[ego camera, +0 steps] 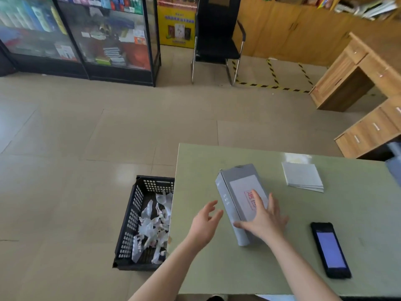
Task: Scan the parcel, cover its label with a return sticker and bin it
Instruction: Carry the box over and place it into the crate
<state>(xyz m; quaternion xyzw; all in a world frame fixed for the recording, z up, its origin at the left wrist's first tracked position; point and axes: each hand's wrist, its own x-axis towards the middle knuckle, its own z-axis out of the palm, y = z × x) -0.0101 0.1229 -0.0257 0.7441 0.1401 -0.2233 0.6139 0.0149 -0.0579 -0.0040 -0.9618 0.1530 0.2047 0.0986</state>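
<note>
The right hand (263,222) is pressed flat, fingers spread, on the white sticker (247,195) of a grey parcel (238,200) laid on the table (217,268); the left hand (206,224) is held open just beside it. A paper-filled black basket (132,224) is seen left of the hands, a phone (331,249) to their right.

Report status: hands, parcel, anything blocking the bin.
Right hand flat on the parcel, stickered, on the table. Left hand open beside it. Bin path unobstructed.

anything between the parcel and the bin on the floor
Nothing visible does. The parcel lies on the table under the right hand; the open left hand hovers beside it, toward the bin.
</note>
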